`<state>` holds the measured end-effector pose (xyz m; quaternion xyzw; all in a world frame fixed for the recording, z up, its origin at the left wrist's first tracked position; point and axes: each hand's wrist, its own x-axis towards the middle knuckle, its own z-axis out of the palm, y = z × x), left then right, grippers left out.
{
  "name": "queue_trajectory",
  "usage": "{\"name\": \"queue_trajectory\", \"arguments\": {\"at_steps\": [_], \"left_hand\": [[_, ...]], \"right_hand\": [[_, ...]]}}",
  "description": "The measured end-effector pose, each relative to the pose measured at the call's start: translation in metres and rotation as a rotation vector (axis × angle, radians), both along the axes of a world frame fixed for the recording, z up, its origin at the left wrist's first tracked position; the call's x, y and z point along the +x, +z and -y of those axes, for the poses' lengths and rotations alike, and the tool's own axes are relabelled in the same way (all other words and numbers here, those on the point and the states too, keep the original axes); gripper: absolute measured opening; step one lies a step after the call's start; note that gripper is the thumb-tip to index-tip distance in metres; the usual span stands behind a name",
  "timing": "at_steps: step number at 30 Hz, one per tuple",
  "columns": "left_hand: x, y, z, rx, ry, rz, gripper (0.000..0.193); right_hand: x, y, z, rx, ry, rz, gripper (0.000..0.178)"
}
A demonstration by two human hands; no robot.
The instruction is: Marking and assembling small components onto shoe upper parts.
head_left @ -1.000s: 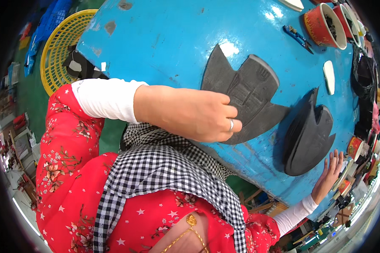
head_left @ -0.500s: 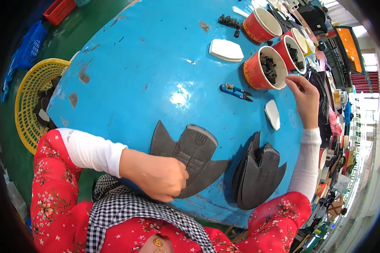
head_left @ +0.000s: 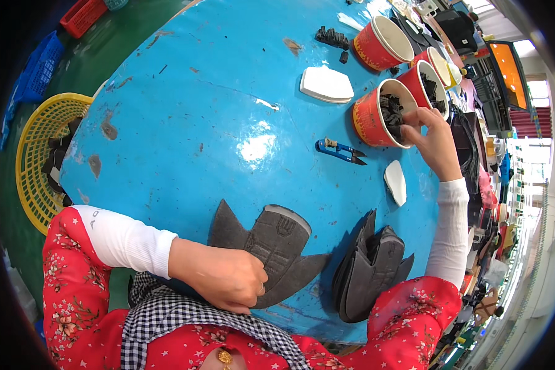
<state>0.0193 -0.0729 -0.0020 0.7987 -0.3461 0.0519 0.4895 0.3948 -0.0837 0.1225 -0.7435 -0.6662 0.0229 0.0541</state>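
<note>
My left hand (head_left: 225,276) is closed over the lower left part of a dark grey, padded, winged piece (head_left: 280,237) lying on the blue table; its fingertips are hidden. My right hand (head_left: 433,139) reaches to the near right rim of a red paper tub (head_left: 367,117), thumb and forefinger pinched just inside. Small black pieces (head_left: 391,110) fill part of that tub. Whatever sits between the right fingertips is too small to make out. To the right of the left hand's piece stands a stack of similar dark winged pieces (head_left: 373,271).
Blue thread snips (head_left: 340,152) and a white flat piece (head_left: 395,183) lie near the tub. Beyond are a stack of white pieces (head_left: 327,84), another red tub (head_left: 382,43) and black strips (head_left: 332,37). A yellow basket (head_left: 37,154) stands left of the blue table (head_left: 185,123).
My right hand has moved from beside the tub's rim to inside its edge, fingers now at the black pieces. The left hand stays on the winged piece. The view has shifted slightly.
</note>
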Motion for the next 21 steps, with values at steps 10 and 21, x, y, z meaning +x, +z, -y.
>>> {"name": "queue_trajectory", "arguments": {"at_steps": [10,21], "left_hand": [[0.001,-0.004,-0.002,-0.05,-0.015,-0.015,0.029],[0.004,-0.002,-0.005,-0.05,-0.009,-0.036,0.028]], "right_hand": [[0.025,-0.014,0.011,0.03,-0.172,-0.659,0.011],[0.005,-0.016,0.005,0.054,-0.189,-0.46,0.021]]}}
